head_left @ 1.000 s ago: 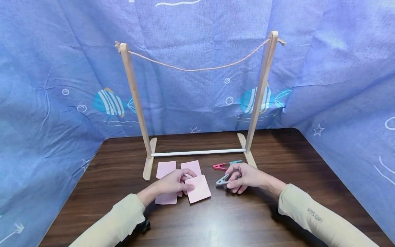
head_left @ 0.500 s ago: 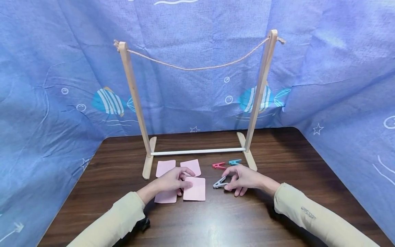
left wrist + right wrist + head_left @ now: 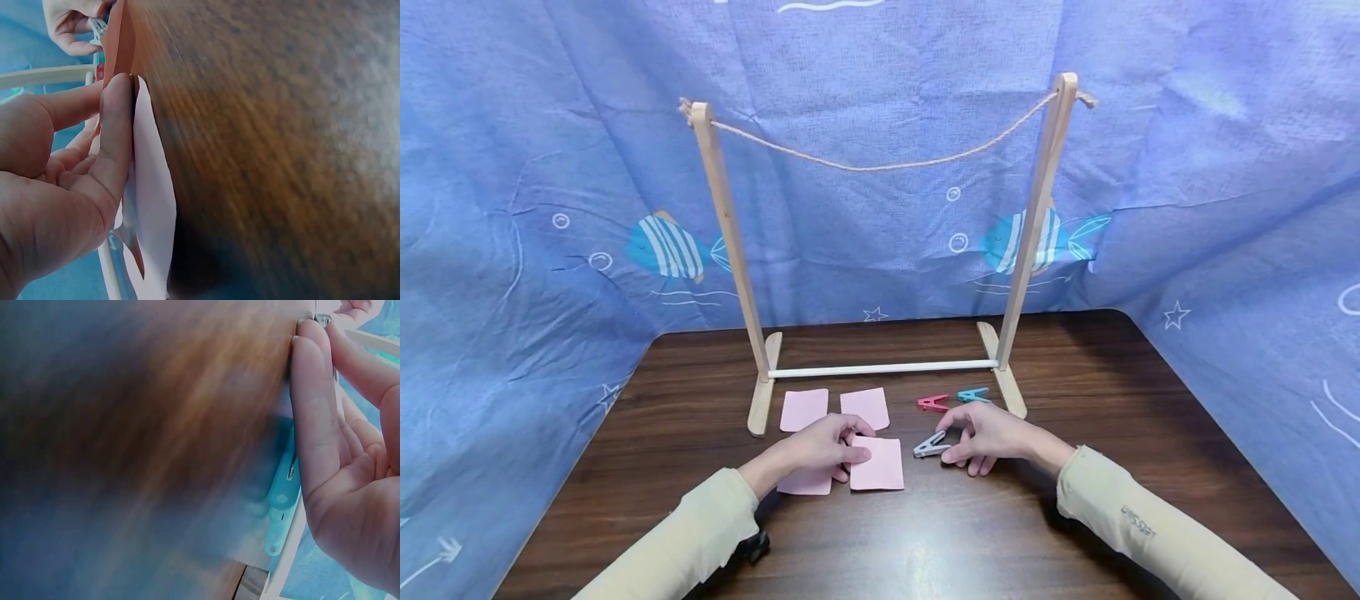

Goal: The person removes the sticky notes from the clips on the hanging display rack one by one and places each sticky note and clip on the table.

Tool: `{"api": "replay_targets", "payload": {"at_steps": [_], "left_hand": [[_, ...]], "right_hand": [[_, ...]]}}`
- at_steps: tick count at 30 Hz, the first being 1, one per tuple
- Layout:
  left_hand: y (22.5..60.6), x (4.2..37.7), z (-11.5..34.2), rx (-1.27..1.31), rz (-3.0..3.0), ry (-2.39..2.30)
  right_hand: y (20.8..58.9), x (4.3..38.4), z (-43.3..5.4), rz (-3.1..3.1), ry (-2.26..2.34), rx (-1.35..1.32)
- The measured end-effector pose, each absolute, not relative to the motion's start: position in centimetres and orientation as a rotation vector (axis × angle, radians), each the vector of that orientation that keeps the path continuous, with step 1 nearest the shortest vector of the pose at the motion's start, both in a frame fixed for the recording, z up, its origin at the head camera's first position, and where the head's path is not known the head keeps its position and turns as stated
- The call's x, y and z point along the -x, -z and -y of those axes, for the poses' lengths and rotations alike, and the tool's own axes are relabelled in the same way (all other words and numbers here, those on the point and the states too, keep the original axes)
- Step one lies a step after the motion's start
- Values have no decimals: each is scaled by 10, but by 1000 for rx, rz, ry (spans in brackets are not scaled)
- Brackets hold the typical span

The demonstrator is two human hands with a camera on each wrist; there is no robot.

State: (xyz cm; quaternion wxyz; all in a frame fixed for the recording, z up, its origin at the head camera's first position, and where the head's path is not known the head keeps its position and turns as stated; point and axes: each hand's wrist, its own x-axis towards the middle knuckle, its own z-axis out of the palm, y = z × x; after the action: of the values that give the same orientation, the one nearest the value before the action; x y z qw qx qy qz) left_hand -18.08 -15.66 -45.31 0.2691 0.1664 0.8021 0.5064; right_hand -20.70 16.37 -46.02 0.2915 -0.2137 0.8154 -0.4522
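My left hand (image 3: 822, 446) pinches a square pink sheet (image 3: 877, 465), thin like paper or felt, between thumb and fingers at its left edge. Three similar pink sheets lie around that hand: one at the back left (image 3: 803, 409), one at the back right (image 3: 866, 407), and one at the front left (image 3: 805, 482), partly under the hand. To the right, my right hand (image 3: 988, 435) pinches a grey clothespin (image 3: 929, 447) by its handle end, its nose pointing left toward the held sheet, a small gap apart. Behind the right hand lie a red clothespin (image 3: 933, 403) and a teal clothespin (image 3: 973, 395).
A wooden stand (image 3: 730, 242) with two posts rises behind the sheets. A slack rope (image 3: 865, 169) hangs between the post tops, and a white rod (image 3: 880, 369) joins the feet. The brown table (image 3: 895, 550) meets blue curtains (image 3: 880, 250) at the back and sides.
The held pink sheet has turned from tilted to nearly square with the table edge and shifted slightly left. My right hand has moved a little left with the grey clothespin.
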Motion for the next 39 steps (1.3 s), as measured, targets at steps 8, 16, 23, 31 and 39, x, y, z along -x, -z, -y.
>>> {"api": "replay_targets", "payload": {"at_steps": [8,16,23,31,39], "left_hand": [[455,184,158,-432,-2151,-1394],[455,188,156,-403,-2141,-1411],[458,189,158,-409,-2141,-1410],[460,186,158,-404,-2120,-1420],[457,184,160,-394,-2119,-1422]], "right_hand": [[459,210,-163,-2178,1201,558],[457,211,-164,-2192,1186,565],[460,212,-163,-2198,1179,570],[461,212,-165,-2216,1166,571],[457,215,-165,-2209,1180,565]]}}
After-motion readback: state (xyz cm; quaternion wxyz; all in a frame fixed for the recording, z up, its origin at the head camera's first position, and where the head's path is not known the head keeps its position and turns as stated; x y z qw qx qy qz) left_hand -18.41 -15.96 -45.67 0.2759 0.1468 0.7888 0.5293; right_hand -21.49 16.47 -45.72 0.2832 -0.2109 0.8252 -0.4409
